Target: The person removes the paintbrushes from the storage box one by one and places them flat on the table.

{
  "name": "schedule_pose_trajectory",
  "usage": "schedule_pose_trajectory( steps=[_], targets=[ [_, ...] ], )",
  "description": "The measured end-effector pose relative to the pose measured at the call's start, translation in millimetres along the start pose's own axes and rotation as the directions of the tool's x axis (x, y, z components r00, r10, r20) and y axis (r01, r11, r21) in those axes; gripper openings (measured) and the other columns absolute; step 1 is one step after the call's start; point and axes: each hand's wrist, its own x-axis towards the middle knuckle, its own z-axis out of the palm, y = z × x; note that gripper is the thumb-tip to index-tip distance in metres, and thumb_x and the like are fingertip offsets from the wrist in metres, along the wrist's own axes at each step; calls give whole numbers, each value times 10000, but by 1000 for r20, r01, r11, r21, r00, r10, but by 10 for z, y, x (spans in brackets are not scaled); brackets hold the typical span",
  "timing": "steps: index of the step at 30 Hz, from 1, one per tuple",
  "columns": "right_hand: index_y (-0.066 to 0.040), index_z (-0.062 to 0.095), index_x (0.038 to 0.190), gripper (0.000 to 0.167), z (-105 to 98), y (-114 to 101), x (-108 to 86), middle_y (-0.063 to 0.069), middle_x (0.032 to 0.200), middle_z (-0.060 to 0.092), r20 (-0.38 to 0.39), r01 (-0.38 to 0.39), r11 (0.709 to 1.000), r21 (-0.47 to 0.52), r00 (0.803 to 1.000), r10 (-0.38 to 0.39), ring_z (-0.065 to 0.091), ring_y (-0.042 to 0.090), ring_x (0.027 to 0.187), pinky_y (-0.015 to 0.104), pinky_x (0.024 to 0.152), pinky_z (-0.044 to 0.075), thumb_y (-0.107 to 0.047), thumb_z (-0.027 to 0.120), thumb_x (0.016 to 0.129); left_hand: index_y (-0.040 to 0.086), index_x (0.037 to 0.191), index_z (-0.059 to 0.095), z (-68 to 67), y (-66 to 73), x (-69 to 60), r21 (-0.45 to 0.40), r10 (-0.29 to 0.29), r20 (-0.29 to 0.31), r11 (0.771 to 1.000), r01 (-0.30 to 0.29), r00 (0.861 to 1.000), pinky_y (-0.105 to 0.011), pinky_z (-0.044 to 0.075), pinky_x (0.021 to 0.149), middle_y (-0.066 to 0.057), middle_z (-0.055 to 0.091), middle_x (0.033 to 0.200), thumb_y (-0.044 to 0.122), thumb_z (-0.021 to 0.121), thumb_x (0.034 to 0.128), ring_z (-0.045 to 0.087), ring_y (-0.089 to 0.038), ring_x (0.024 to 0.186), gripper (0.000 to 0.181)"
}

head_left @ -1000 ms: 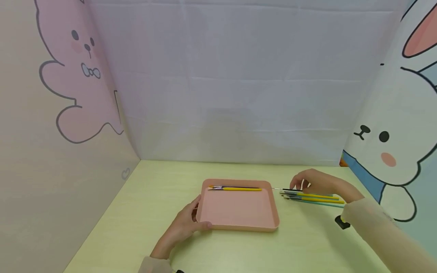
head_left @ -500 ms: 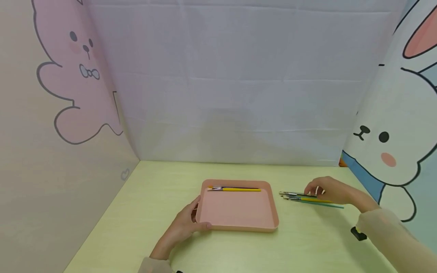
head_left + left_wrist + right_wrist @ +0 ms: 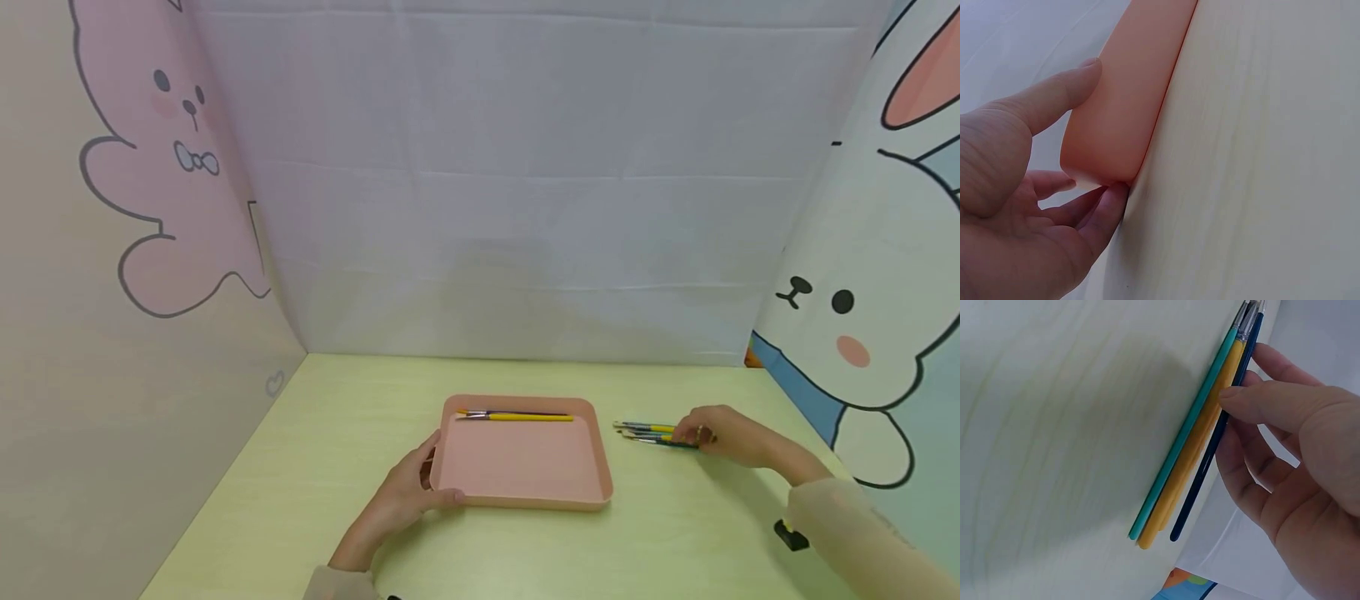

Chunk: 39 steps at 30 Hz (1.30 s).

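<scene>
My left hand [image 3: 405, 492] grips the near left corner of a shallow pink tray [image 3: 521, 467], thumb on its front wall and fingers against the left side. Inside the tray, along the far edge, lie a yellow-handled paintbrush [image 3: 536, 417] and a dark-handled one. To the right of the tray my right hand [image 3: 723, 435] is at a small bunch of paintbrushes [image 3: 647, 435]. In the right wrist view its thumb and fingers pinch a dark blue paintbrush [image 3: 1204, 465]. Beside that brush are a teal paintbrush [image 3: 1179, 444] and yellow ones [image 3: 1180, 469], their bristle ends together.
The pale yellow table [image 3: 540, 550] is bounded by a white sheet [image 3: 525, 208] at the back. Side panels with cartoon animals stand at left and right. A small black object [image 3: 791, 536] is at the right sleeve.
My right hand has let go of a black-handled brush that stuck out left of the bunch, then moved right and nearer to me along the brushes. The left hand and tray stay put.
</scene>
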Motion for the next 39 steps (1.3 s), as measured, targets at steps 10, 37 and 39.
schedule_pose_trajectory(
  steps=[10,37,39],
  targets=[
    [-89,773,1102,366,131,68,-35,-39,982,682,-39,0,1000,-10,999,-1,608,119,839,268,720,527,184,711,867,57,1699,205,8,-11,-1,-6,3,2,1000,-3,1000,-485,514,1043,-161,590,1469,219,942,831,620,-305,1245,1150],
    [-86,769,1057,401,169,95,-38,-5,967,716,-183,63,988,-143,979,-88,613,68,809,272,665,531,201,772,777,56,1698,210,4,-18,7,0,4,0,1000,-4,1000,-501,502,1069,-153,582,1486,225,940,834,613,-299,1253,1144],
    [-81,771,1059,388,146,84,-14,-6,961,716,-192,63,987,-150,977,-92,616,77,807,277,671,540,190,782,781,55,1697,210,3,-17,4,1,3,0,1000,-3,1000,-499,504,1066,-153,582,1483,226,940,834,613,-299,1250,1144]
  ],
)
